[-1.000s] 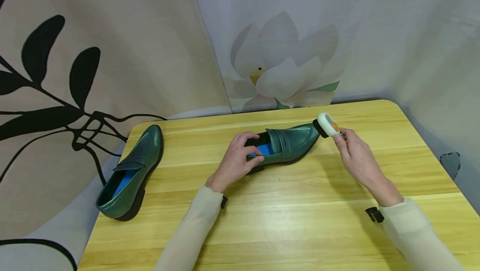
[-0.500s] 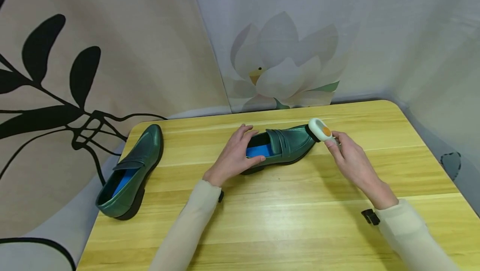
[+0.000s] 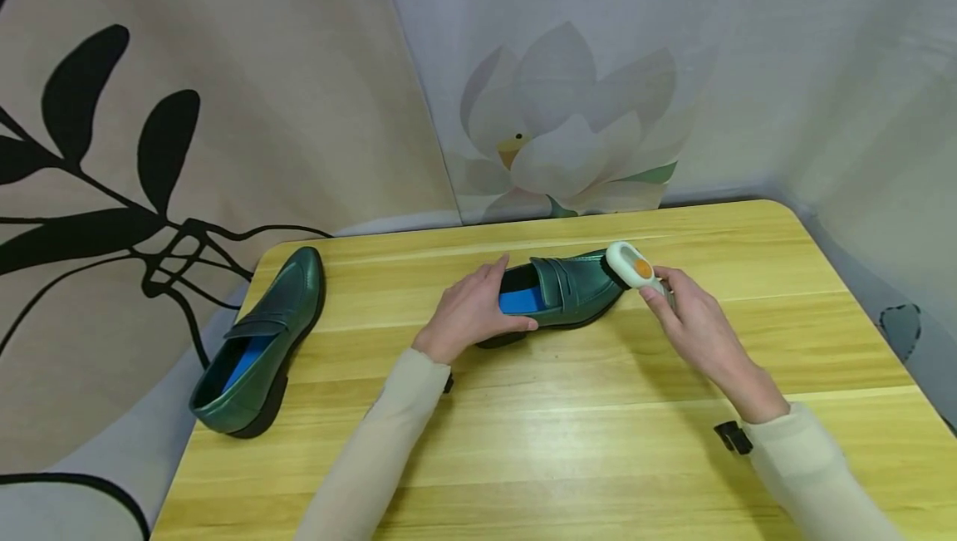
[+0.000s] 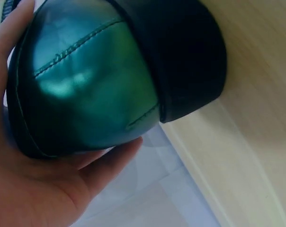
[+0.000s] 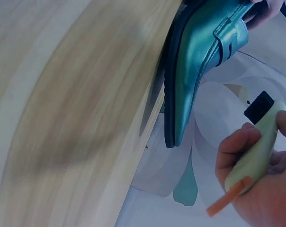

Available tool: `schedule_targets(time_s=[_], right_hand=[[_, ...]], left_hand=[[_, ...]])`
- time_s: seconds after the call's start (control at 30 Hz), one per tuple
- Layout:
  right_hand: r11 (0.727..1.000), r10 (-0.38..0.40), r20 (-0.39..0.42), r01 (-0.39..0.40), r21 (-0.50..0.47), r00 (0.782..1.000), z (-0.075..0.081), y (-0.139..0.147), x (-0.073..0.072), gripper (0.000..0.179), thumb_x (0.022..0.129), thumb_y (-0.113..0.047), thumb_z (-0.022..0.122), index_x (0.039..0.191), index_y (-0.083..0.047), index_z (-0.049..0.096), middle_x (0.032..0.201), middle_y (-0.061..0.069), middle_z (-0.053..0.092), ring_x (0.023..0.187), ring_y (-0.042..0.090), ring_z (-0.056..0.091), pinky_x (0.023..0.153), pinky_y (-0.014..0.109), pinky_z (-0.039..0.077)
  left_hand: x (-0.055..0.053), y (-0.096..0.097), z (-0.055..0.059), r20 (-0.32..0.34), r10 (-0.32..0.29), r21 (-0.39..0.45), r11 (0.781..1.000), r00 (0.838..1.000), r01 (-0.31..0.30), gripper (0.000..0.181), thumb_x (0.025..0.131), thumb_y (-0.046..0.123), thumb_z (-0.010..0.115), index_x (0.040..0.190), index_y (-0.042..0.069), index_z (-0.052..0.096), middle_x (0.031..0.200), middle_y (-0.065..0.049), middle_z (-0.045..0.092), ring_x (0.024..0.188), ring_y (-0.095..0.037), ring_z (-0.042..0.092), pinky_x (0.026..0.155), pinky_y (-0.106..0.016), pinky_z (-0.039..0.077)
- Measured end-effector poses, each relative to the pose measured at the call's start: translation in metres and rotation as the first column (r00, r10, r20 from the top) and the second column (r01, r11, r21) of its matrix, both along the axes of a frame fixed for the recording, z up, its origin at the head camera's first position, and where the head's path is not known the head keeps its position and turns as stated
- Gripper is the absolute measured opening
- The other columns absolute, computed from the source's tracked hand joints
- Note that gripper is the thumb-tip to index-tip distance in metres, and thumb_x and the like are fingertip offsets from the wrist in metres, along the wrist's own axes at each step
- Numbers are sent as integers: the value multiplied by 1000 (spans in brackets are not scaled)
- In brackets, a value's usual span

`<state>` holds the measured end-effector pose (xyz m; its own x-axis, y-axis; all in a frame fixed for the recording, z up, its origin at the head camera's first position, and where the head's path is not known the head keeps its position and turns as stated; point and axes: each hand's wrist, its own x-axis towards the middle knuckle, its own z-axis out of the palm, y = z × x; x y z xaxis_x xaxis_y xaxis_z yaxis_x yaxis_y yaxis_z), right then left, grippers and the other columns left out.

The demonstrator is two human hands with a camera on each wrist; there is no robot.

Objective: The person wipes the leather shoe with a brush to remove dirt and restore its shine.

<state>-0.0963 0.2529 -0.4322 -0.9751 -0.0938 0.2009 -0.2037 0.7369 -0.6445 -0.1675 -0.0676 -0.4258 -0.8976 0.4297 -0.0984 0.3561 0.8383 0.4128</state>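
Note:
A dark green loafer (image 3: pixel 591 282) with a blue insole lies on the table, toe to the right. My left hand (image 3: pixel 473 310) grips it by the heel; in the left wrist view, thumb and fingers curve round the green heel counter (image 4: pixel 95 90) above the black heel block (image 4: pixel 190 61). In my right hand (image 3: pixel 703 331) is a small pale brush (image 3: pixel 626 262) with black bristles and an orange patch, pinched by its handle. Its bristles overlap the loafer's toe in the head view. The right wrist view shows the black bristles (image 5: pixel 259 107) facing toward the shoe, and an orange strip (image 5: pixel 228 196) at the handle.
The matching green loafer (image 3: pixel 262 350) stands at the left edge of the wooden table (image 3: pixel 568 458), toe pointing away. Behind the table hangs a pale curtain (image 3: pixel 299 92) printed with dark leaves and a large white flower.
The brush in my right hand has moved left and slightly down from beyond the tip onto the loafer's toe. My left hand has settled from the shoe's opening to round its heel.

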Motion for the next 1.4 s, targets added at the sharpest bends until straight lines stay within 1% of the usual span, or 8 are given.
schedule_targets(time_s=[0.2,0.4,0.53,0.7,0.8,1.0,1.17,1.4], right_hand=[[1000,-5,29,5,-16,1000,-3,-3,1,54,108,-37,55,142,5,51,117,21,64,95,34,59,80,51,47],[999,34,28,-34,-2,999,-3,-9,7,53,107,-35,58,142,4,51,124,23,63,105,39,62,85,57,50],[997,70,22,-70,12,997,-2,-13,11,52,107,-32,59,143,6,50,126,25,63,106,39,62,87,58,51],[995,98,29,-99,28,995,-1,-19,14,52,106,-30,61,143,6,50,128,24,63,104,37,63,87,58,52],[990,132,43,-133,39,990,-5,-23,15,51,106,-29,62,142,5,52,126,21,64,100,32,62,84,53,53],[966,237,15,-237,105,971,-14,-33,15,44,102,-26,67,137,-1,58,120,11,65,94,22,60,78,43,51],[974,199,17,-200,107,980,-12,-41,6,44,105,-27,64,137,2,57,124,16,64,98,27,62,80,47,53],[990,128,13,-128,53,992,-5,-58,-20,50,108,-33,57,139,5,55,128,21,64,104,33,64,87,54,53]], left_hand=[[1,0,-1,-5,5,31,1000,1000,-5,93,81,62,81,153,11,50,147,-12,57,119,-30,61,95,-56,52],[6,2,-3,-19,-3,92,996,1000,5,86,83,59,81,149,11,54,144,-11,60,113,-27,62,91,-49,54],[9,5,-5,-25,-32,111,993,999,35,85,83,58,81,148,10,55,143,-11,61,113,-28,62,90,-49,54],[9,5,-6,-15,-44,96,994,999,45,88,83,60,80,151,11,52,147,-11,58,119,-29,62,93,-51,54],[8,5,-6,2,-45,82,996,999,45,92,82,61,80,153,11,49,149,-12,56,121,-30,61,94,-52,53],[7,8,-5,10,-51,56,997,999,50,99,79,65,81,155,12,46,148,-11,56,119,-28,60,93,-52,54],[7,9,-5,9,-58,59,997,998,57,95,80,62,82,153,10,49,144,-12,58,116,-28,61,92,-51,54],[8,8,-6,7,-46,58,997,999,45,92,82,60,82,153,11,49,144,-11,57,114,-28,62,93,-52,53]])
